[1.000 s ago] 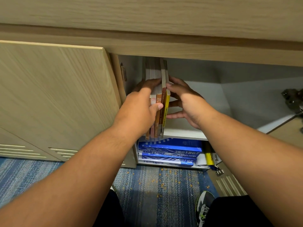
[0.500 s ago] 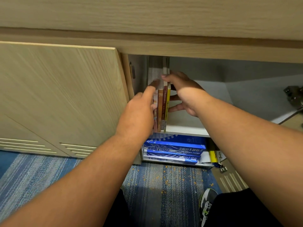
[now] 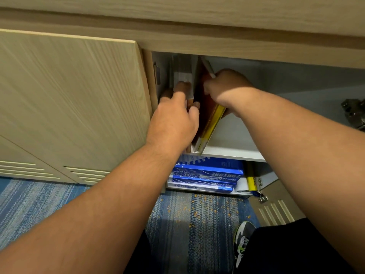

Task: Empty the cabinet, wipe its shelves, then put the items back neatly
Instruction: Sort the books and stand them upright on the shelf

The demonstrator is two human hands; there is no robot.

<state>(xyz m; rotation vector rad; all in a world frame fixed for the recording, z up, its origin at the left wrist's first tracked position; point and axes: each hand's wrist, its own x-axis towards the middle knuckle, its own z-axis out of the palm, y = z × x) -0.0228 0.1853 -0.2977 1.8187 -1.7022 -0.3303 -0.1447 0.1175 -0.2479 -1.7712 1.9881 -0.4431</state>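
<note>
My left hand (image 3: 173,123) gripped upright grey books (image 3: 182,76); right hand (image 3: 227,86) clamped leaning red-yellow books (image 3: 211,123). Copy paper reams (image 3: 207,173) sat below. Emptying or restocking: couldn't tell.

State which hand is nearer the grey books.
Left. The left hand holds the grey books in its fingers; the right hand is to their right, gripping the tilted red book.
</note>
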